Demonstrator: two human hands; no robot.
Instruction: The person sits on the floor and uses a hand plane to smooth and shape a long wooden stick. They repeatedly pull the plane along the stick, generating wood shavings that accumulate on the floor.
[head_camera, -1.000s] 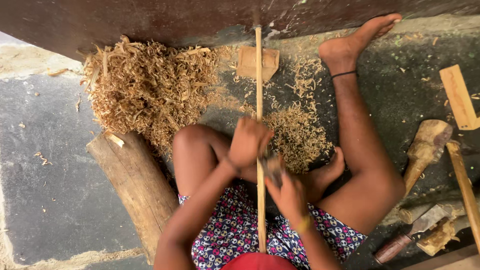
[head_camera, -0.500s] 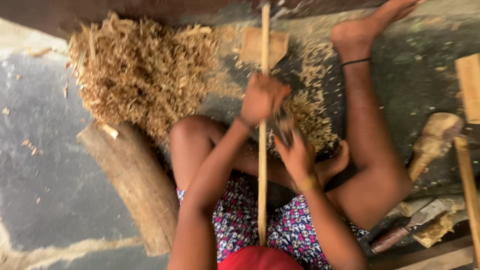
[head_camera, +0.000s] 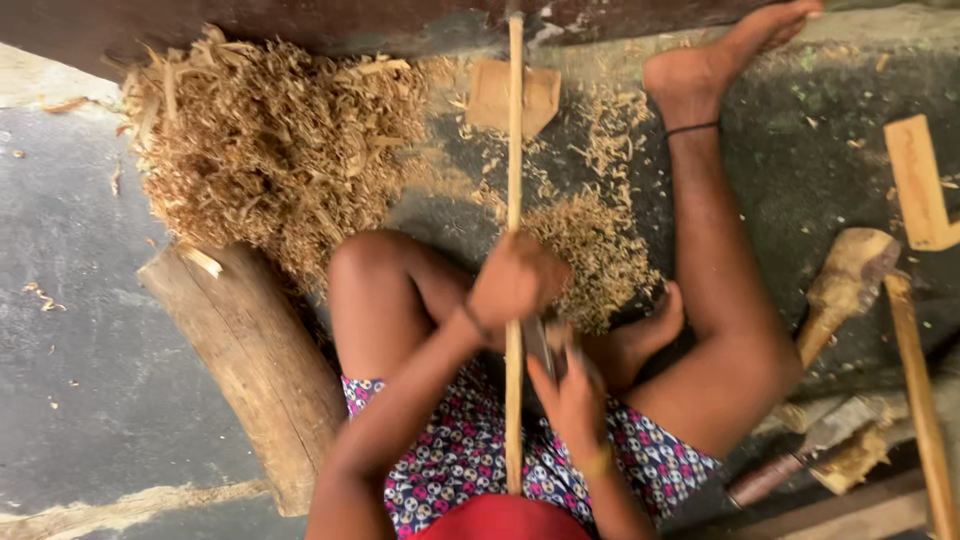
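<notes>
Stick (head_camera: 514, 150) gripped by left hand (head_camera: 515, 282) fingers; right hand (head_camera: 568, 385) fingers clasp blurred blade (head_camera: 540, 345), edge hidden.

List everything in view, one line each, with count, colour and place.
stick: 1, pale wood, upright at centre, gripped midway
blade: 1, dark, against the stick, in the right hand
shavings: big pile, tan, upper left; smaller heap by the stick
log: 1, brown, on the floor at left
wood block: 1, tan, behind the stick's top
mallet: 1, brown, right
plank: 1, pale, far right
left hand: grip closed on the stick
right hand: grip on the blade
</notes>
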